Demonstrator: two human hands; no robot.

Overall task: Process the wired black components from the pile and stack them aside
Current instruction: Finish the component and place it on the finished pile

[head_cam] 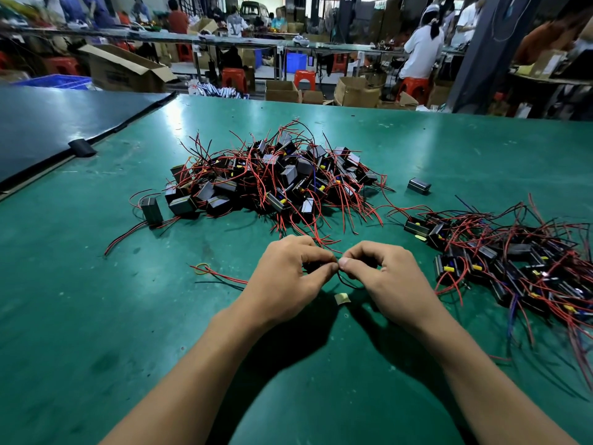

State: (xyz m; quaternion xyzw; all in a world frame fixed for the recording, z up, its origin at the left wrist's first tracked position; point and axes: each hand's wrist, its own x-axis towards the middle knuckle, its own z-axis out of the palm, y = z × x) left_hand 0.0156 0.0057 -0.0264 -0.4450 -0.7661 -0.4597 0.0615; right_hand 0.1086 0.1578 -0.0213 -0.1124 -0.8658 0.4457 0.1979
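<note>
Your left hand (285,277) and right hand (388,277) meet just in front of you, low over the counter (96,316). Both sets of fingers (345,262) are curled, with thumb and forefinger tips pressed together. The right hand pinches a thin black wire (348,284) that loops down below it. The left hand closes on the component (310,268), a dark shape mostly hidden under your fingers. Its red and black leads (224,279) trail off to the left.

You seem to be working on the wire right at the component. Keep the pinch points close together so the lead bends where you want it, and steady the body rather than pulling against the joint. Lift clear of the pile's nearest red wires (321,239), which reach almost to your knuckles and could snag.

The unprocessed pile (276,178) sits just beyond your hands, mid-counter. The stack set aside (519,268) spreads to your right, loose and tangled, so lay the next piece with its leads pointing away from you. A single block (418,185) lies apart between the two, and a scrap of pale tape (342,298) sits beneath your hands.

The counter is a worn green mat with glare from overhead lights, and a dark board (48,123) lies at its left. Behind it are cardboard boxes (128,72), red stools (234,78) and other people at benches.
</note>
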